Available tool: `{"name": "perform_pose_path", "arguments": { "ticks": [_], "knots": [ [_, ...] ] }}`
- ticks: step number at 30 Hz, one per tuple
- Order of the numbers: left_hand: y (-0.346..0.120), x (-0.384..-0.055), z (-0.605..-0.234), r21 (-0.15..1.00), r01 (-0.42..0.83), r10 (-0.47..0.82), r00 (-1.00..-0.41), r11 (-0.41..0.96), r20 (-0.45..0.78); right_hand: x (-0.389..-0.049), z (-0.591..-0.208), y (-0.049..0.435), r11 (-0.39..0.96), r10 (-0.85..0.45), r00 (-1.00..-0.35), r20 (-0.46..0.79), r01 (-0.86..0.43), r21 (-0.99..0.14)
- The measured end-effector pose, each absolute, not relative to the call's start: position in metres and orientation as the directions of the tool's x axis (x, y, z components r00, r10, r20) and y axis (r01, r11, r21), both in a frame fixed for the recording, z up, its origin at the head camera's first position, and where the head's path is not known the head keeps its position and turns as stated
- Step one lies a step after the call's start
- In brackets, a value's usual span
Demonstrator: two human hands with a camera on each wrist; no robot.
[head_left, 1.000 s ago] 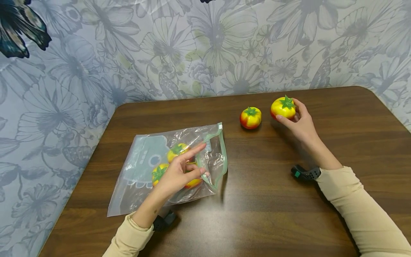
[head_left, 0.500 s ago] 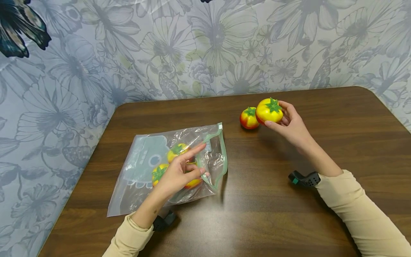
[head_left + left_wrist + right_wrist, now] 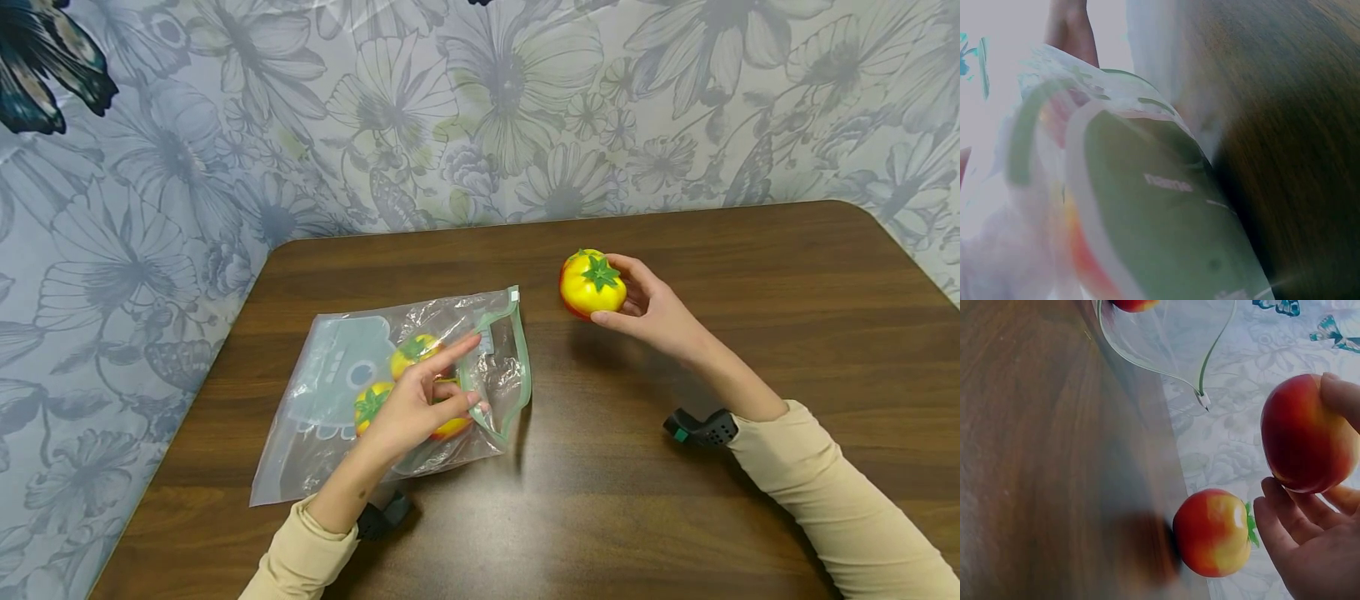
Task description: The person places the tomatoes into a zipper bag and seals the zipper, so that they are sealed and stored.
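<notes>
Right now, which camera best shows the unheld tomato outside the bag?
The right wrist view: there the unheld tomato shows almost whole, beside the right hand. In the head view, the held tomato hides most of it. In the left wrist view, I can't make it out.

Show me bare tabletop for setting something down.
Bare tabletop lies between the zip bag and the right sleeve, and right of that sleeve. Crowded: the zip bag, holding tomatoes near the left hand, and around the right hand, whose held tomato overlaps a loose tomato in the head view.
</notes>
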State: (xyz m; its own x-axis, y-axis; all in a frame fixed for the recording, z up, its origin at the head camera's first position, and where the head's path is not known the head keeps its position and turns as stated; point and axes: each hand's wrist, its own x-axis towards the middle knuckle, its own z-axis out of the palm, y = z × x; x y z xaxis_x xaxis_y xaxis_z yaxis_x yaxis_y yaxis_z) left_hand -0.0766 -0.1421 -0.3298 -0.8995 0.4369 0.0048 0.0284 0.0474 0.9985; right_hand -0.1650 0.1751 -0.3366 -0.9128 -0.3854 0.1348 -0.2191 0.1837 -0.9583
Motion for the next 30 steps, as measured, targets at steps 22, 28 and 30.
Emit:
{"name": "perform_pose_path", "arguments": {
  "ticks": [22, 28, 30],
  "knots": [
    [-0.142, -0.077, -0.330, 0.999, 0.012, 0.436, -0.900, 0.048, -0.010, -0.162, -0.354, 0.161, 0.252, -0.570, -0.817, 0.088, -0.275, -0.928],
    [-0.142, -0.077, -0.330, 0.999, 0.007, 0.438, -0.899, 0.047, -0.015, -0.157, -0.361, 0.151, 0.238, -0.640, -0.761, 0.104, -0.326, -0.915],
    [-0.142, -0.077, -0.330, 0.999, 0.005, 0.440, -0.898, 0.050, -0.017, -0.156, -0.364, 0.147, 0.239, -0.656, -0.748, 0.101, -0.333, -0.912]
  ]
}}
